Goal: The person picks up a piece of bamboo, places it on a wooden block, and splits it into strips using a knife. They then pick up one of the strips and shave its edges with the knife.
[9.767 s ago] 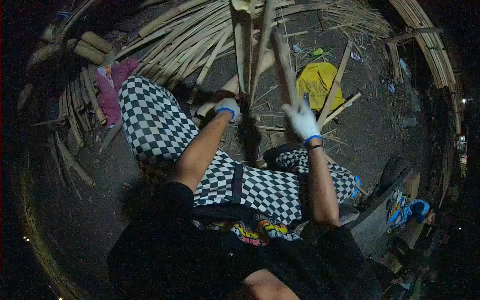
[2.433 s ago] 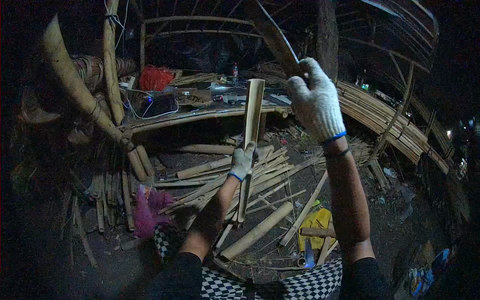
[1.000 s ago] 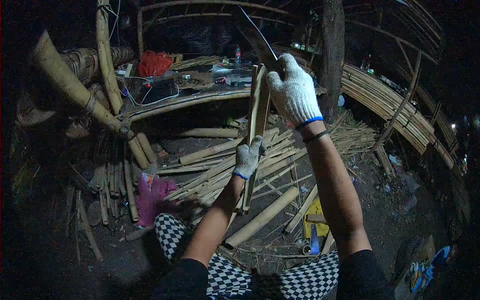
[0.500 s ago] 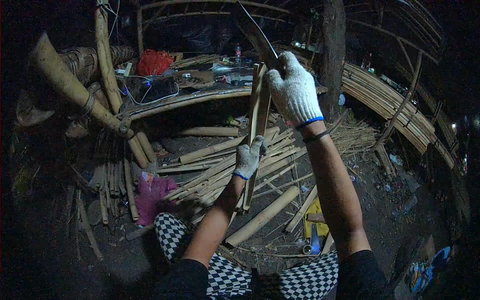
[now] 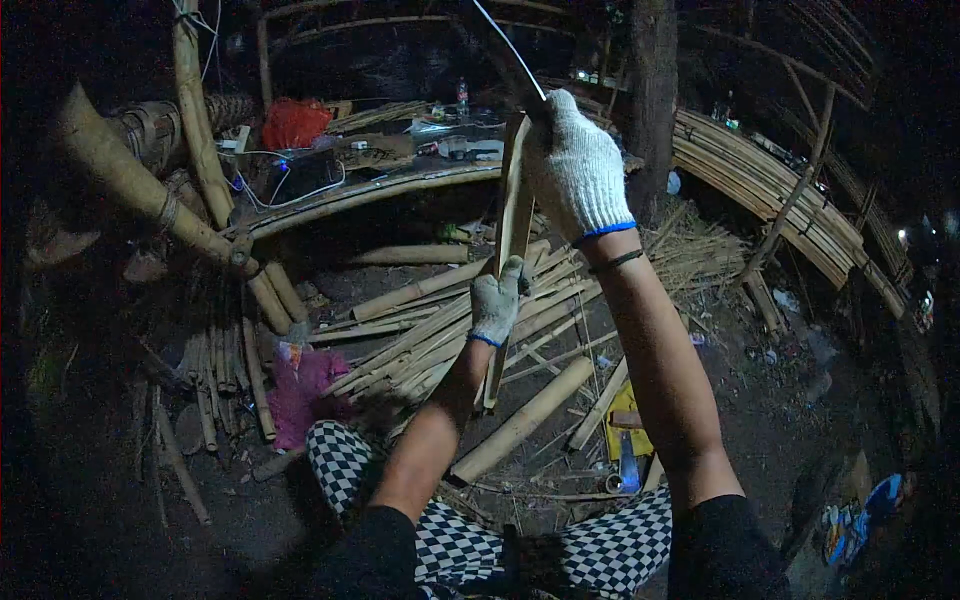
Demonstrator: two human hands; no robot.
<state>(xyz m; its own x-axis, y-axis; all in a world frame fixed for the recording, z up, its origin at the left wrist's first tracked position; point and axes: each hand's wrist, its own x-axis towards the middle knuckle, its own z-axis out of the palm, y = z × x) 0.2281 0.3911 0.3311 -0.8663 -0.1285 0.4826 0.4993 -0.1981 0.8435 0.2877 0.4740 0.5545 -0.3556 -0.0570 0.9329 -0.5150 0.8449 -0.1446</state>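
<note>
My left hand [image 5: 495, 302], in a white knit glove, is closed around a length of split bamboo [image 5: 513, 200] held upright in front of me. Its pale inner face shows, and its lower end reaches down past my wrist. My right hand [image 5: 580, 165], gloved in white with a blue cuff, grips a machete [image 5: 512, 47] close by the bamboo's top end. The blade slants up and to the left, dark except for its bright edge. The machete's handle is mostly hidden in my fist.
Below my hands lies a pile of bamboo strips [image 5: 440, 345], with a thick bamboo pole [image 5: 525, 420] nearer me. A yellow item [image 5: 625, 420] lies to its right, a purple sack [image 5: 300, 395] at left. Beyond, a bamboo-edged platform [image 5: 380, 187] holds a red bag [image 5: 297, 123].
My right hand and the machete have turned slightly, so the blade's flat side shows less and its edge stands out. The whole view has shifted a little. Both grips stay the same.
</note>
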